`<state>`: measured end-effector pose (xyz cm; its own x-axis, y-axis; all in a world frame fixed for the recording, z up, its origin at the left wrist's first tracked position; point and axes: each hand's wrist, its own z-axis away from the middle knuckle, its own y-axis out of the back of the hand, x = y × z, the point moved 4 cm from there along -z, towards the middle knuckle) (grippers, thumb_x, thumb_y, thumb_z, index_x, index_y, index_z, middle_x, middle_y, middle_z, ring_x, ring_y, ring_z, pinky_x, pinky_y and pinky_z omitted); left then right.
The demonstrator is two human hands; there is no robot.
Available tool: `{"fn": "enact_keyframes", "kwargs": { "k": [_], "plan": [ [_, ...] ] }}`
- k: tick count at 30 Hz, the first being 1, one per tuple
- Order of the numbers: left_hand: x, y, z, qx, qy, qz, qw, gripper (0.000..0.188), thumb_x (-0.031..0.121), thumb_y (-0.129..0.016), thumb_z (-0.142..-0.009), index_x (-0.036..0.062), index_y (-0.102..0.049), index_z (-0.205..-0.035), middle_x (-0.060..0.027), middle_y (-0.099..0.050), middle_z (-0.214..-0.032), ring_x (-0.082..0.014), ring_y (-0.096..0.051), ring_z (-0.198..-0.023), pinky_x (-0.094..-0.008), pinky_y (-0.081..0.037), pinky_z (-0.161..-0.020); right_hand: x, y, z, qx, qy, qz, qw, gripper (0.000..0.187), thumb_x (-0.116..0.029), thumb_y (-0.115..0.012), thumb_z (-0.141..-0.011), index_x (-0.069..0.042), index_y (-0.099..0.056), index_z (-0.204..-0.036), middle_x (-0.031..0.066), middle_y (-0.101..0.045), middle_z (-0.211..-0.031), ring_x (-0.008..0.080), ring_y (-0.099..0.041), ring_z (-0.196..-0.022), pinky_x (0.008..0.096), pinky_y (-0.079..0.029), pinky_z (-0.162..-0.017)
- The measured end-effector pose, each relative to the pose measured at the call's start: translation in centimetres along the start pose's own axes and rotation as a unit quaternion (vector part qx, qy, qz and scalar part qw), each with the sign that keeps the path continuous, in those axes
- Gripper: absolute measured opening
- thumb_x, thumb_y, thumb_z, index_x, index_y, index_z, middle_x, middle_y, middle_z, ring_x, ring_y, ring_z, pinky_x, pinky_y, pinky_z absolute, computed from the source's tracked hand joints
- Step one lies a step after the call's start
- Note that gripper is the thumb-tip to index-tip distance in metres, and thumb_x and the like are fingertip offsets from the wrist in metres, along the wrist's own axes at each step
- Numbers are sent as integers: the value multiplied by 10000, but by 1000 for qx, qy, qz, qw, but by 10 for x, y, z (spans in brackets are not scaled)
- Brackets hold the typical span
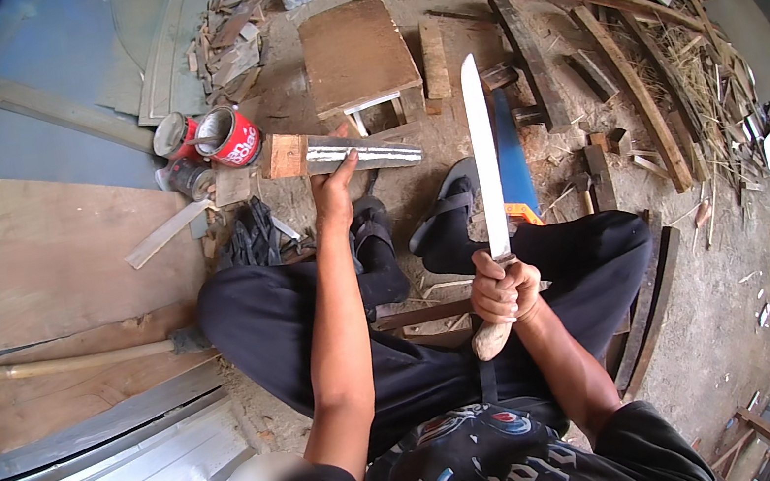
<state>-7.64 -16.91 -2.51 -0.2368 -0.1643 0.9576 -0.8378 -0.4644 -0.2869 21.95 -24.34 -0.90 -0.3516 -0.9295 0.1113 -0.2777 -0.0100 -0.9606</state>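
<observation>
My right hand (505, 294) is closed around the pale wooden handle of a machete (486, 156). Its long bright blade points up and away from me. Out in front to the left, my left hand (333, 193) grips a flat, dark tapered piece like a machete sheath (372, 155). That piece has a bare brown wood end at the left and a white streak along its face. Machete and sheath-like piece are apart. Beyond the blade, to its right, lies a handsaw (511, 152) with a blue blade and an orange handle.
Red cans (235, 135) stand left of my left hand, one with a tool in it. A low wooden stool (357, 51) is ahead. Timber beams (527, 60) and scraps litter the floor at right, with a hammer (584, 191) near my knee. Wooden boards (58, 249) lie at left.
</observation>
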Motion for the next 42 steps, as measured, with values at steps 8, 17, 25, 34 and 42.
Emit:
{"fn": "enact_keyframes", "kwargs": {
  "k": [8, 17, 25, 34, 42],
  "plan": [
    [9, -19, 6, -26, -47, -23, 998, 478, 47, -702, -901, 27, -627, -1373, -50, -624, -1334, -173, -544, -1232, -323, -395, -1086, 30, -36, -10, -79, -3, -101, 992, 122, -83, -571, -777, -59, -464, -830, 4, -464, -529, 107, -438, -365, 297, -413, -335],
    [17, -29, 12, -50, -34, -54, 997, 507, 54, -698, -885, 12, -603, -1381, -64, -621, -1358, -172, -542, -1232, -316, -395, -1081, 35, -39, -6, -38, -16, -19, 999, 124, -57, -566, -817, -47, -454, -870, 23, -451, -555, 122, -439, -401, 300, -385, -369],
    [17, -31, 11, -54, -40, -64, 996, 513, 61, -691, -871, -36, -582, -1363, -108, -623, -1391, -194, -532, -1292, -319, -349, -1126, 35, -46, -7, 5, -21, 52, 998, 131, -19, -554, -813, -26, -457, -901, 41, -435, -574, 137, -415, -410, 316, -374, -387],
    [13, -31, 11, -59, -52, -57, 995, 489, 15, -679, -901, 2, -595, -1383, -112, -610, -1410, -192, -550, -1283, -326, -430, -1069, 36, -59, -8, 82, -22, 144, 986, 156, 18, -600, -772, -2, -485, -876, 41, -438, -572, 134, -415, -408, 309, -368, -395],
    [12, -33, 12, -69, -46, -47, 995, 481, 4, -678, -900, 8, -599, -1374, -109, -607, -1425, -188, -559, -1270, -318, -440, -1059, 43, -70, -11, 91, -23, 202, 975, 139, 81, -574, -780, 17, -486, -866, 46, -443, -584, 130, -422, -422, 294, -347, -404]
  ]
}}
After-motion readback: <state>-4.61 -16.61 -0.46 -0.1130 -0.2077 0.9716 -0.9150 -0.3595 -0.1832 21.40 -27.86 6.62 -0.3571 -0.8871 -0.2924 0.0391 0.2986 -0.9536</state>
